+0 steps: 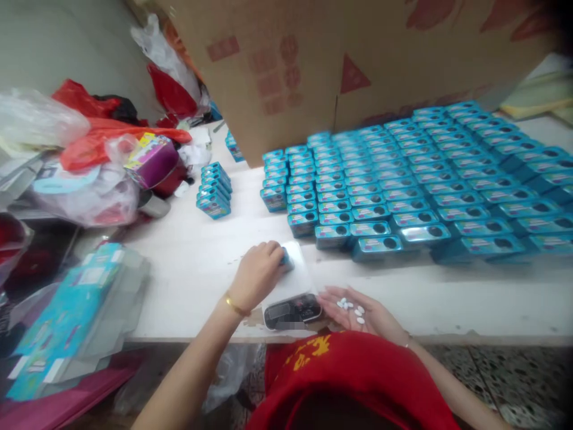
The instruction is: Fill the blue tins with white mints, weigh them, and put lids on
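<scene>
My left hand (260, 270) is closed around a small blue box (286, 260), mostly hidden by the fingers, over the white plate of a digital scale (292, 280). Whether the box rests on the plate I cannot tell. To the right of the scale, my right hand (344, 310) is palm up, with its fingers near the scale's dark display end. Several small white tablets (359, 312) lie in that palm.
Rows of blue boxes (371, 212) fill the table's right side, before a large cardboard carton (304, 71). A short row of blue boxes (213, 191) stands left of centre. Flattened blue cartons (67, 316) and plastic bags (89, 191) crowd the left.
</scene>
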`<state>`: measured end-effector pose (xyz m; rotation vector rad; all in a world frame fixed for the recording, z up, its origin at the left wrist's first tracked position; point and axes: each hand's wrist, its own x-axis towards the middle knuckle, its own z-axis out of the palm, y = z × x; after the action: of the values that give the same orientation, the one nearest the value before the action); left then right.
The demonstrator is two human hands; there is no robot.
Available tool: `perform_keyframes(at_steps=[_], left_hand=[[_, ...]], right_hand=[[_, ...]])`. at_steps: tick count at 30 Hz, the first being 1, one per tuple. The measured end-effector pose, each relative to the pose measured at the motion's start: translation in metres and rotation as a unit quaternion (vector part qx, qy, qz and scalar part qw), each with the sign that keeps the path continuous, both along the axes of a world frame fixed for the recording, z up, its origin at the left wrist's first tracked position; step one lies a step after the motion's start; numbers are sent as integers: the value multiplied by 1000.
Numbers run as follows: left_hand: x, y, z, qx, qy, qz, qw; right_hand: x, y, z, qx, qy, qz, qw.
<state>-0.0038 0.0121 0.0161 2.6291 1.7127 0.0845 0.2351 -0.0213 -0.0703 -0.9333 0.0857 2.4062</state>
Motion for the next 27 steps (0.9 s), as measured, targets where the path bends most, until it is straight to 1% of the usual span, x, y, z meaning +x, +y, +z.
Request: perform_keyframes(at_steps=[2, 3, 4, 5, 7, 9, 11, 12, 14, 16, 19, 23, 27], left_hand=[[13, -11, 3, 51, -51, 7, 997], [23, -19, 2, 62, -80, 0, 995], [35, -28, -1, 55, -107, -18, 993], [49, -37, -7, 34, -129, -44, 990], [77, -53, -25, -32, -149, -97, 983], [99, -63, -45, -66, -144, -97, 983], [111, -67, -61, -83, -132, -76, 985], [112, -68, -66, -92, -130, -68, 985], [111, -67, -69, -112, -136, -61, 982], [107, -66, -68, -127, -146, -51, 980], [105, -66, -64, -141, -137, -31, 980], [106, -68, -65, -136, -141, -17, 980], [103, -69, -69, -111, -192, -18, 975]], right_hand=[[2, -3, -1, 10, 15, -7, 1000], [2, -4, -1, 17, 24, -9, 1000], [2, -5, 0, 25, 33, -9, 999], [2, -6, 1, 32, 39, -5, 999], [2, -8, 3, 37, 36, 13, 999], [3, -9, 6, 30, 14, 28, 999], [4, -11, 9, 20, -14, 36, 999], [5, -11, 10, 16, -24, 41, 999], [5, -13, 12, 8, -37, 53, 998], [4, -14, 12, 4, -47, 58, 997], [2, -15, 9, 9, -61, 41, 997], [1, -17, -1, 26, -57, 25, 998], [1, -18, -5, 28, -42, 31, 998]])
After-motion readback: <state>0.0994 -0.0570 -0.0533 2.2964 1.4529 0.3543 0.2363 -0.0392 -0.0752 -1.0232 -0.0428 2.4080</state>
